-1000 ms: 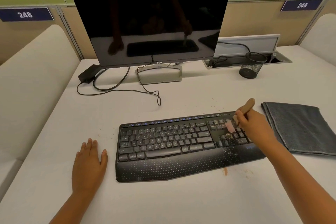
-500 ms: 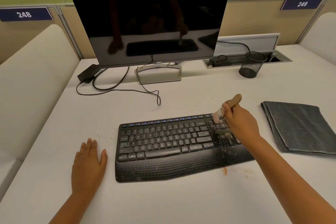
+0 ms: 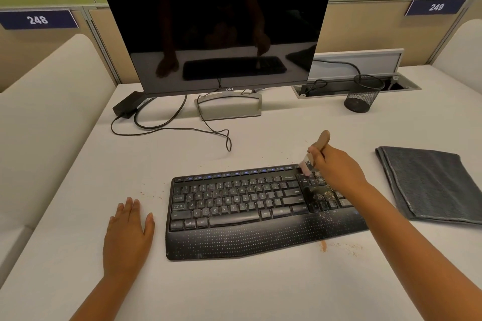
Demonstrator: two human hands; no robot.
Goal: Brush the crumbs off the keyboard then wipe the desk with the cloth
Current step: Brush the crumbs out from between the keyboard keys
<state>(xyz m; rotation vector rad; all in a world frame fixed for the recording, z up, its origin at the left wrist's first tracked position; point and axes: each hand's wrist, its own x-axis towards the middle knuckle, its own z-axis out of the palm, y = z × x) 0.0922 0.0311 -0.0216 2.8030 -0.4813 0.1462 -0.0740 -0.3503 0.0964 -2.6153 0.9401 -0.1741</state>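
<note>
Black mesh cup (image 3: 363,98) upright at the back right of the white desk (image 3: 78,190), just in front of a recessed cable tray (image 3: 339,87) with its lid raised; inside of the cup dark, contents impossible to tell; a cable coiled in the tray. Black keyboard (image 3: 247,206) with a dotted palm rest near the middle of the desk, long axis running left to right, right end turned slightly away, palm rest toward the person. Pale crumbs (image 3: 323,194) scattered over the right-hand keys and the right part of the palm rest, more orange-brown specks on the desk just in front of the keyboard's right corner and a few off its left end. Small brush (image 3: 317,148) with a rounded wooden handle tilted up and away to the right, pinkish bristles down at the top row of the right-hand keys. Right hand (image 3: 336,169) curled round the handle. Left hand (image 3: 127,234) flat on the desk just left of the keyboard, fingers straight and slightly spread, not touching it. Grey cloth (image 3: 430,185) folded into a rectangle, lying flat to the right of the keyboard, apart from it. Dark monitor (image 3: 216,26) on a silver stand behind, black power brick (image 3: 127,107) and looping cables to its left.
</note>
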